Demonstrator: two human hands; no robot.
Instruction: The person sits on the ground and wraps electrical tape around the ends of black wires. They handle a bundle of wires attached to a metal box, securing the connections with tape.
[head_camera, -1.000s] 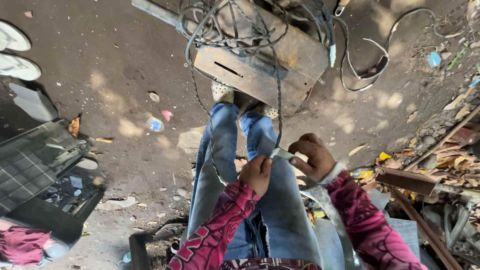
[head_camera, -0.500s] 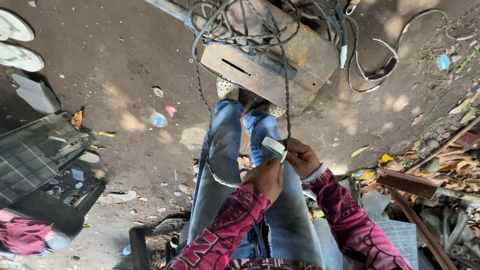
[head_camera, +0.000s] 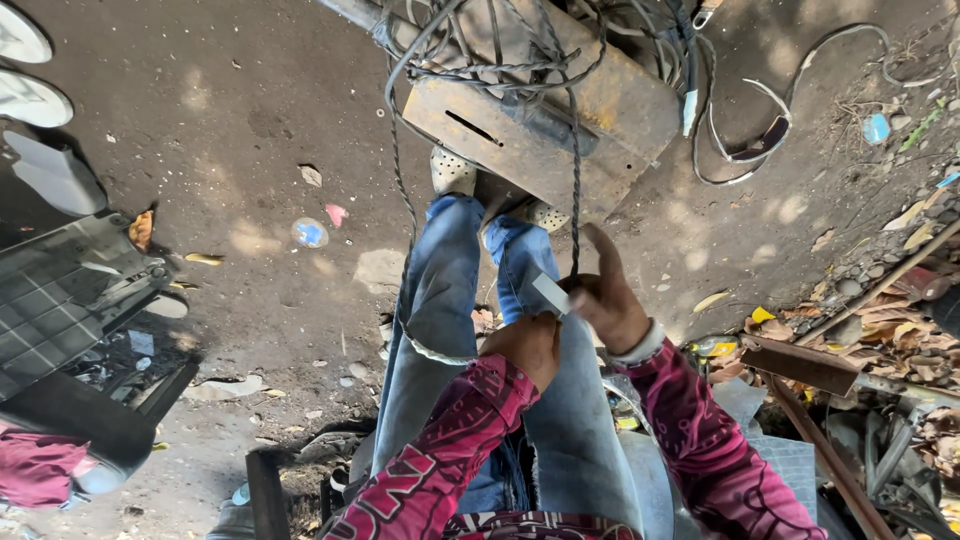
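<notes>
Above the jeans-clad knees, the left hand (head_camera: 525, 345) is curled shut around a small white blade (head_camera: 551, 293), while the right hand (head_camera: 608, 300) pinches the twisted cable (head_camera: 574, 180) running up to the rusty metal box (head_camera: 560, 110) beyond.

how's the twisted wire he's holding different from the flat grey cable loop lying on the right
The twisted wire is dark, braided, pulled taut from the rusty metal box down to the right hand. The flat cable is pale grey, smooth, slack, looping loosely on the dirt, untouched. Both lead back to the box.
</notes>
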